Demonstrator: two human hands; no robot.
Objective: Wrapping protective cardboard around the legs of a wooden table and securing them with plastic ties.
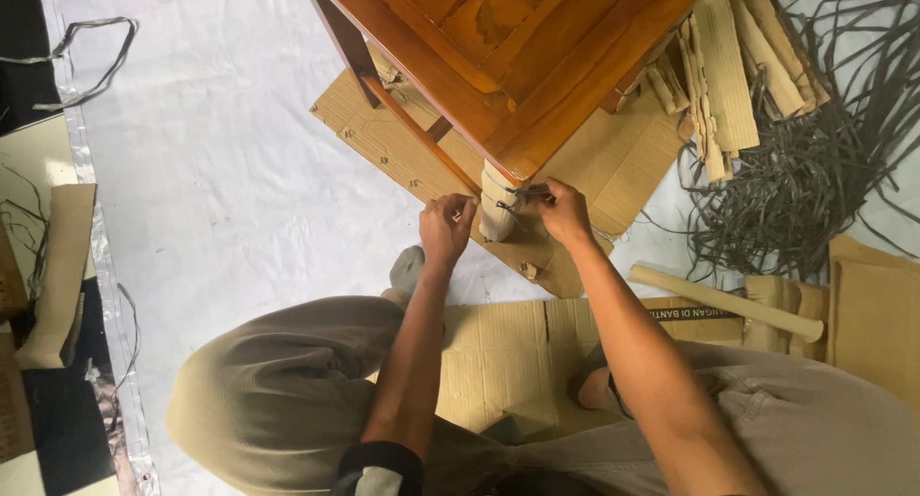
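Person squats on the floor, seen from above, both hands at one leg of a wooden table [517,46]. The table leg [497,207] is wrapped w/ cardboard at its corner, and a dark strap [525,193] runs round that wrap. Left hand [447,230] sits just left of the leg, fingers pinched shut on the strap end. Right hand [561,211] is on the other side, touching the leg, fingers closed on the strap near the table's corner. Hands are apart, leg between them.

Table stands on a flat cardboard sheet [613,161] over a white floor cover [220,170]. Right of it: pile of dark loose straps [815,170], folded cardboard strips [728,74], and a cardboard roll [724,299] lying near the right arm. More cardboard under the knees.
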